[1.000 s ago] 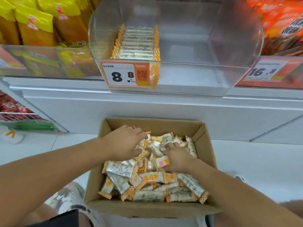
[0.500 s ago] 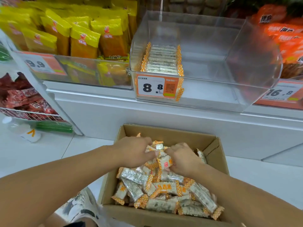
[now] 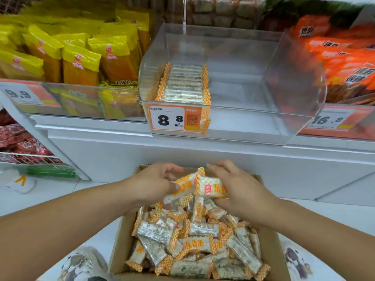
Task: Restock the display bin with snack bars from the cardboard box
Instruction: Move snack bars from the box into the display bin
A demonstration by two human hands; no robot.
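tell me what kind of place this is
Most likely a shop's snack aisle. An orange price tag reading 8.8 fronts a clear display bin, yellow snack bags fill the next shelf section, and a cardboard box of snack bars stands below.

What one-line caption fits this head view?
Both hands lift snack bars from cardboard box below sparsely stocked display bin.

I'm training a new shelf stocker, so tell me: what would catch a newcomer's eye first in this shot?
First, the two hands: the left hand and right hand grip a clutch of snack bars above the open box, which is heaped with more. Next, on the shelf above, the clear bin holds one neat row of bars at its left side, with a price tag on its front.
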